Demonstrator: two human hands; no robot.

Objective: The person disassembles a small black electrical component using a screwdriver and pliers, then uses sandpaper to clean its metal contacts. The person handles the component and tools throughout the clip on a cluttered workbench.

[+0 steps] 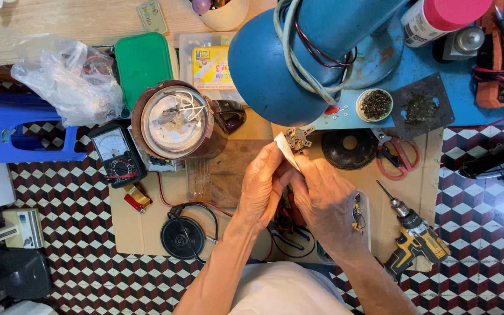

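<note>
My left hand [263,186] and my right hand [322,195] meet in the middle of the view, above a sheet of cardboard [141,224] on the tiled floor. The right hand's fingertips pinch a small metal part with contacts and prongs [298,137]. Against that part the left hand presses a small white strip, paper or cloth [286,149]. Both hands are raised just under a blue desk lamp's shade [269,58]. An upturned kettle with its round metal base showing [176,122] stands left of the hands.
An analogue multimeter [116,153] and a black round base with a cord [182,236] lie to the left. Red-handled scissors [398,154], a black disc [348,149] and a yellow cordless drill [415,239] lie to the right. A blue plastic stool [7,131] stands far left.
</note>
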